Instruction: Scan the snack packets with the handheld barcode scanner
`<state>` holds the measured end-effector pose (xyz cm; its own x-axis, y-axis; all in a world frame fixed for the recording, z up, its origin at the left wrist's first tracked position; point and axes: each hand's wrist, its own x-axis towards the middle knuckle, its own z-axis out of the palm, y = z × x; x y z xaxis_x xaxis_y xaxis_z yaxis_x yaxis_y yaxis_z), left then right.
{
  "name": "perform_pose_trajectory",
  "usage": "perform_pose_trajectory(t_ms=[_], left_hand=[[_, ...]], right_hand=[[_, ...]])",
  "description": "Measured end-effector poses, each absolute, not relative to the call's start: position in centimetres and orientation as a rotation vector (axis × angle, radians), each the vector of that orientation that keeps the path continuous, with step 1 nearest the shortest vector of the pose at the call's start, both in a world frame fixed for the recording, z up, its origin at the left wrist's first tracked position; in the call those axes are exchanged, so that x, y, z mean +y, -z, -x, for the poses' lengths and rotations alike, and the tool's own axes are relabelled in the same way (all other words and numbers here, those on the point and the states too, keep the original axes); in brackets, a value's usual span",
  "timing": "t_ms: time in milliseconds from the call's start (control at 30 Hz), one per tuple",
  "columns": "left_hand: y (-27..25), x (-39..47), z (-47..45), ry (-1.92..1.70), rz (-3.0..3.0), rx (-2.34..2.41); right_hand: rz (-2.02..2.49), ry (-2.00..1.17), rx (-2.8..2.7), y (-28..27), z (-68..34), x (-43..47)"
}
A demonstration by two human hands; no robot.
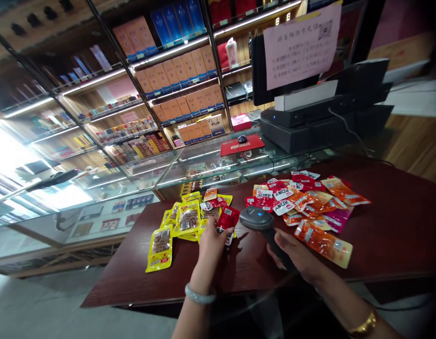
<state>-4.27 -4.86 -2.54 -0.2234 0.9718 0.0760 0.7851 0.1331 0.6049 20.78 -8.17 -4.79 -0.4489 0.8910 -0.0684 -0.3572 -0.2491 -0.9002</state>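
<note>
My left hand [215,235] is closed on a red snack packet [228,218], its barcode label facing up, above the near side of the yellow pile. Wrapped round the handle of a black barcode scanner [256,218] is my right hand [295,252]. The scanner's head points left toward the red packet, with a small blue light on top. Yellow snack packets [188,218] lie heaped to the left, a few red ones among them. On the right spreads a pile of red and orange packets [309,197], with a long orange packet [323,242] nearest my right hand.
The packets lie on a dark red-brown table [133,278]. Behind it stand a glass display counter [168,176], a red mat [235,145] with a mouse, and a monitor with a pink paper notice [302,44] above a black cash drawer [291,134]. Boxed goods fill the shelves.
</note>
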Motion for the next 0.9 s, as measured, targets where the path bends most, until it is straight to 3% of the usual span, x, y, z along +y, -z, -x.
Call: perform_pose_trajectory(t_ms=[200, 467, 733, 900], left_hand=[[2.5, -3.6, 2.4, -0.812, -1.712, 2.073], [2.4, 0.4, -1.7, -0.986, -1.798, 1.499], [0.8, 3.7, 6.2, -0.499, -2.077, 2.427], [1.2, 5.0, 8.2, -0.236, -2.081, 2.527]], right_hand=[[0.744, -1.801, -1.097, 4.7, -21.6, -8.3], [0.77, -1.833, -0.942, 6.9, -22.1, -8.1], [0.743, -1.866, -1.026, 6.9, -21.8, -7.9], [0.763, -1.861, -1.008, 7.1, -21.7, -7.8]])
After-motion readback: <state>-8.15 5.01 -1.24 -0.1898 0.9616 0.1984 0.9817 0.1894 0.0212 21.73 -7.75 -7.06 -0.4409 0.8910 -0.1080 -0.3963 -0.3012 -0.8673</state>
